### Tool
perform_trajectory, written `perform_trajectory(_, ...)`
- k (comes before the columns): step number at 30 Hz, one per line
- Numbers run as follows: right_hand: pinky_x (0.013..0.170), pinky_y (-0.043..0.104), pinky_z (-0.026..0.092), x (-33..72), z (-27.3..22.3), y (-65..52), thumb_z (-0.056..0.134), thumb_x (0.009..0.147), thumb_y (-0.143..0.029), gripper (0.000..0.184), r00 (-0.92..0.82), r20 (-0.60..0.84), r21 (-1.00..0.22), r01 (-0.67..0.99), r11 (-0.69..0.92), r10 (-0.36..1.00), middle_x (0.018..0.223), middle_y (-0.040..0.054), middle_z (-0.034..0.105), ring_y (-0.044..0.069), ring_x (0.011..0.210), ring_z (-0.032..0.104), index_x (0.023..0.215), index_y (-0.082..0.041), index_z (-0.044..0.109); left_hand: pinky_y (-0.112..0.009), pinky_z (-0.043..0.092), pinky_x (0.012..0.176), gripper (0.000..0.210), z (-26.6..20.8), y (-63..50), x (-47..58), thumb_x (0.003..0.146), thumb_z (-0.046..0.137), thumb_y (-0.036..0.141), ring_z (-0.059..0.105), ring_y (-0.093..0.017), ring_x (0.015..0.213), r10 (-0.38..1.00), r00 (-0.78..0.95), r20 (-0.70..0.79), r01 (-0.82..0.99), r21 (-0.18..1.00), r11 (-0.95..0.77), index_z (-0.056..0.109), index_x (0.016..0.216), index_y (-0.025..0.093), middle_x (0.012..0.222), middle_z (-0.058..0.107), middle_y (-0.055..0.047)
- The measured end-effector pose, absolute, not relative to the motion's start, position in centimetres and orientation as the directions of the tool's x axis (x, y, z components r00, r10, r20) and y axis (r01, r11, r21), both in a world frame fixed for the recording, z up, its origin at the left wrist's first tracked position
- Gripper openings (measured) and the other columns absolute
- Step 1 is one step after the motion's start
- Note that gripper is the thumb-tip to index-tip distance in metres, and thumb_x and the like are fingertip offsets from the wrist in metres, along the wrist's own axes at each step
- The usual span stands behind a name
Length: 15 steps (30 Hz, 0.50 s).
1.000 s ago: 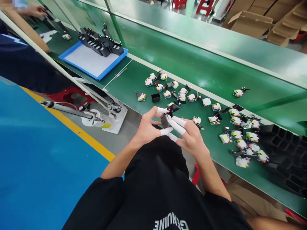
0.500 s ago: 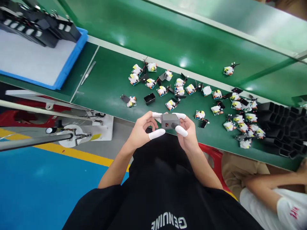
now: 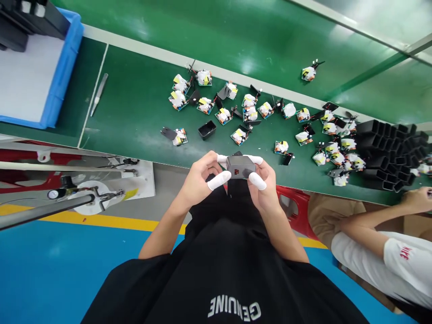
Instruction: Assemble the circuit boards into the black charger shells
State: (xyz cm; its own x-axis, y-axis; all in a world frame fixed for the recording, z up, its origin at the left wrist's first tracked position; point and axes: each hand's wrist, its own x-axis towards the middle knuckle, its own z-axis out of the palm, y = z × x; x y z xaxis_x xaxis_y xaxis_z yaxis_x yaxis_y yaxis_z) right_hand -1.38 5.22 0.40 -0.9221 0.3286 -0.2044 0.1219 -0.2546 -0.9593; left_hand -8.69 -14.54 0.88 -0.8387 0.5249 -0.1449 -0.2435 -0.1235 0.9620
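Note:
Between my two hands, just over the bench's front edge, is a dark grey plastic housing with a small reddish opening in its near face. My left hand grips its left end with thumb and fingers, and my right hand grips the right end. White finger cots cover the thumbs and some fingertips. Beyond my hands, an empty black housing lies on the green bench. Left of it sits a circuit board assembly with white filler and a black part attached. Another such assembly lies to the right.
Several more board assemblies spread across the bench. Stacked black housings stand at right, near a co-worker's arm. At left are a blue-rimmed tray, a knife-like tool and a machine arm.
The view has shifted, so the bench items appear higher and further left. Both hands still grip the housing, which is tilted slightly differently. The co-worker's hand now shows by the stacked housings.

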Motion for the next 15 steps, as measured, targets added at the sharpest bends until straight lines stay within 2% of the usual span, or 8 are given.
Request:
perform_trajectory(8,0.102,0.044,0.069,0.4,1.7,7.6,0.103,0.074,-0.057,0.055,-0.924,-0.187,-0.955,0.092,-0.281,0.333,0.12,0.0084,0.084,0.027,0.107,0.081,0.114,-0.028,0.08,-0.028,0.068,0.087,0.039,2.1,-12.8,-6.4,0.094,0.089,0.049,0.077,-0.018,0.093,0.531,-0.828,-0.18,-0.253,0.965,-0.067,0.078,0.119,0.022,0.102,0.078,-0.005)
perform_trajectory(15,0.107,0.049,0.067,2.1,1.8,11.3,0.101,0.074,-0.059,0.058,-0.94,-0.176,-0.947,0.081,-0.312,0.291,0.126,0.0097,0.082,0.031,0.113,0.079,0.117,-0.028,0.078,-0.029,0.07,0.088,0.039,3.4,-8.9,-4.7,0.091,0.091,0.048,0.08,-0.018,0.09,0.54,-0.823,-0.176,-0.248,0.967,-0.063,0.08,0.116,0.02,0.104,0.082,-0.006)
